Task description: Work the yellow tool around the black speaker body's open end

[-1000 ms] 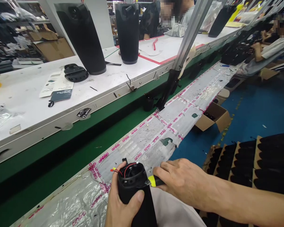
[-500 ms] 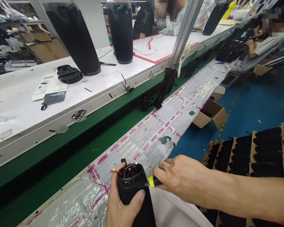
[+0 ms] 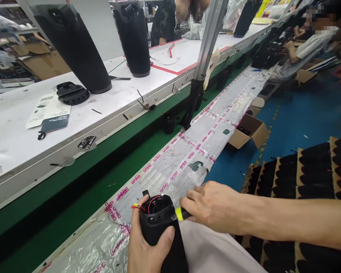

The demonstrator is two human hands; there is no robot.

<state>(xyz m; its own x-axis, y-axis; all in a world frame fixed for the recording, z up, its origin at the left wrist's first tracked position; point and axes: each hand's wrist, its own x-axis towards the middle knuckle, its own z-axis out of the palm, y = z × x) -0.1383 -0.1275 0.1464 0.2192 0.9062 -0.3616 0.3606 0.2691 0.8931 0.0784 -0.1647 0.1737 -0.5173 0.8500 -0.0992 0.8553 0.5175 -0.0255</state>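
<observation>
Workbench of white laminate [image 3: 22,151] runs along the far side, carrying two tall black fabric-covered speaker cylinders [image 3: 74,49], with a green conveyor belt [image 3: 82,185] below it and a plastic-wrapped ledge taped in pink-printed strips [image 3: 187,151] nearest the person. At the bottom centre the left hand [image 3: 144,250] is wrapped firmly round a black open-topped speaker body [image 3: 160,227], thumb across its front, held upright above the lap. The right hand [image 3: 213,206] is clenched on a yellow-and-black screwdriver [image 3: 180,214] whose tip meets the rim. The shell looks rigid and fairly light; its cloth wall gives good purchase, whereas the thin red wires [image 3: 147,203] at the mouth seem fragile.
</observation>
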